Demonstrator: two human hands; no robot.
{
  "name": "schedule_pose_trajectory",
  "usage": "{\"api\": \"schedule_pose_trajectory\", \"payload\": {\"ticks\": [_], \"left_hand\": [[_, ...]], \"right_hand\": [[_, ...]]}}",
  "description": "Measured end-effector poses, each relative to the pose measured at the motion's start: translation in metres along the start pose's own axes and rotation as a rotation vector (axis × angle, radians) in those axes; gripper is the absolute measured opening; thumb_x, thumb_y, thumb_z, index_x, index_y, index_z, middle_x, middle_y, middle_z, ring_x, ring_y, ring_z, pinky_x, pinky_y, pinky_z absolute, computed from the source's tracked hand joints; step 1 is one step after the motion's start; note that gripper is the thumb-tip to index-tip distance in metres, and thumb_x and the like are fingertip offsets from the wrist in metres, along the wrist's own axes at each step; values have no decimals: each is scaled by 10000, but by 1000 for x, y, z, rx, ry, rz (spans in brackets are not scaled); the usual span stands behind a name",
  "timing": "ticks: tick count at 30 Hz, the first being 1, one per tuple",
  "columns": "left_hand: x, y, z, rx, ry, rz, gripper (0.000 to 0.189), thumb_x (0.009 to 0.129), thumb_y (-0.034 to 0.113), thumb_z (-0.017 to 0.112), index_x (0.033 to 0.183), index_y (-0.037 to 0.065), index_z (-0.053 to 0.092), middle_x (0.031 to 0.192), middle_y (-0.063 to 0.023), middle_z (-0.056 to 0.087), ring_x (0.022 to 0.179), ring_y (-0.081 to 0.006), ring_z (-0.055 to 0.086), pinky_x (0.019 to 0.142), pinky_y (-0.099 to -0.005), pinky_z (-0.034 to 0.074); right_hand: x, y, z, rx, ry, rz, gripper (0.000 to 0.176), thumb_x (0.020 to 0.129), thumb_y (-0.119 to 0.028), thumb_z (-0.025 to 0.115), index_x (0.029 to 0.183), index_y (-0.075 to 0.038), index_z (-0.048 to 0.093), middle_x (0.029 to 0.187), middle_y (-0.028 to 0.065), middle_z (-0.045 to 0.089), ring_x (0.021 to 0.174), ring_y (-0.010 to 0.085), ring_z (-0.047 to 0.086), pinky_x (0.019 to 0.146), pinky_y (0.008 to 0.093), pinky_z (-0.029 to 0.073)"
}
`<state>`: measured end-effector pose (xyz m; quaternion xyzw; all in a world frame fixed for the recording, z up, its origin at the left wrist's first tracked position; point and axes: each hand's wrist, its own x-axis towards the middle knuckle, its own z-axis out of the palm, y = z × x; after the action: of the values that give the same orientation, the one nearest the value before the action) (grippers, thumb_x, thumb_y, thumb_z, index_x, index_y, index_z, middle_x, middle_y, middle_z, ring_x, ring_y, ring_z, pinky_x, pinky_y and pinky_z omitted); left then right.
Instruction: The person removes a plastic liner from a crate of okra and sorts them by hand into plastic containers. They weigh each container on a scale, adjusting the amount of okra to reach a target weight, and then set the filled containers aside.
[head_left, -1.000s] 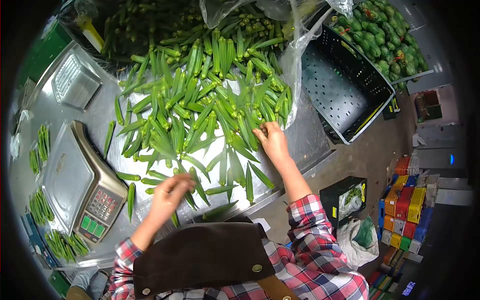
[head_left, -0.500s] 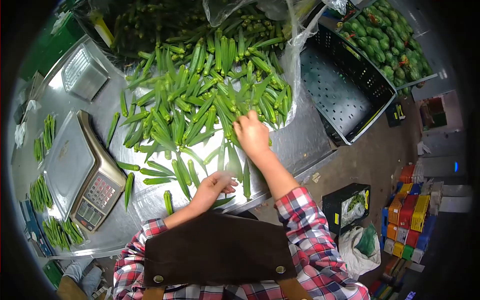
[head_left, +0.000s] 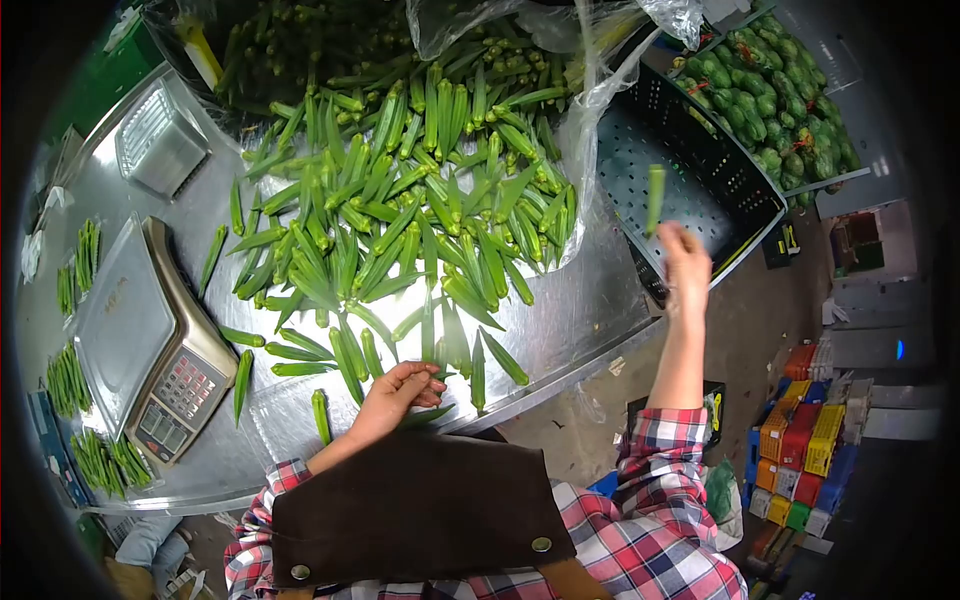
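Table (head_left: pixel 600 310): okra pile (head_left: pixel 400 200) centre, crate (head_left: pixel 700 180) right. Right hand (head_left: pixel 688 265) up at crate rim, 1 pod (head_left: pixel 655 200) at its fingertips; pinched or loose, I cannot tell. Left hand (head_left: pixel 395 388) half-curled, resting on pile edge. I judge: send pod well inside the rim

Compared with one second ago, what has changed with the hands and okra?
The right hand left the okra pile and swung right, above the black crate, one okra pod at its fingertips; held or released, I cannot tell. The left hand stayed near the table edge.
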<state>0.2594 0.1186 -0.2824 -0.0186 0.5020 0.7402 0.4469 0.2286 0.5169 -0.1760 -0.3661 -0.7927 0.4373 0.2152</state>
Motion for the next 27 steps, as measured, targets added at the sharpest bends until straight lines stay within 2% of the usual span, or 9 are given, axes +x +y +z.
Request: {"api": "schedule_pose_trajectory", "payload": {"ticks": [1,3,4,9,12,16,19,24,27], "left_hand": [[1,-1,0,-5,-7,-3,262,938,156,430,1120,-25,480,961,-111,599,827,-149,594,755,-254,476],[1,-4,-1,-8,-14,-10,261,939,157,429,1121,-23,479,963,-109,599,828,-147,594,754,-251,476],[2,-4,-1,-6,-14,-15,263,940,155,426,1125,-25,478,964,-110,596,826,-146,594,756,-252,481],[-4,4,3,36,-13,-45,264,944,151,418,1133,-25,474,980,-106,588,831,-145,594,768,-255,487],[-7,1,2,23,-38,-18,269,945,167,418,1133,-17,474,989,-103,586,852,-148,589,784,-263,481],[0,4,4,-16,10,53,334,942,214,427,1199,0,442,1015,-114,577,914,-179,571,810,-316,470],[1,20,22,-495,41,42,382,936,237,436,1247,18,398,1035,-123,568,956,-223,557,858,-372,452],[7,11,8,-550,78,-22,276,897,175,496,1141,53,450,872,-86,549,839,-211,548,794,-386,454],[1,-9,-6,-607,53,3,221,884,141,507,1086,67,457,753,-45,493,722,-179,512,728,-370,459]], "right_hand": [[6,2,-3,-85,228,-166,267,793,-283,652,862,-26,621,715,9,565,531,39,427,448,188,326],[-17,-4,11,-51,83,-419,214,820,-240,623,861,-30,610,756,6,563,631,72,482,565,212,396],[-28,6,29,-94,-59,-283,180,827,-207,607,862,-30,609,775,11,581,723,106,508,680,239,418],[-100,35,144,-536,-325,-529,165,752,-159,637,837,-19,614,761,138,597,686,239,606,627,337,470],[-97,36,158,-513,-376,-457,229,775,-255,601,814,-30,588,813,172,594,780,351,579,684,438,456],[-103,14,136,-262,-509,-326,270,743,-287,649,794,-27,599,736,142,600,710,332,582,647,387,462],[-137,-21,115,-130,-1033,-169,313,742,-325,663,764,-20,592,721,156,589,689,327,577,635,374,461],[-119,15,158,-594,-445,-530,337,711,-325,702,734,-27,547,692,155,604,653,347,581,592,405,463],[-110,31,170,-606,-449,-510,305,710,-281,696,737,-18,544,663,158,594,639,340,588,592,409,468]]}}
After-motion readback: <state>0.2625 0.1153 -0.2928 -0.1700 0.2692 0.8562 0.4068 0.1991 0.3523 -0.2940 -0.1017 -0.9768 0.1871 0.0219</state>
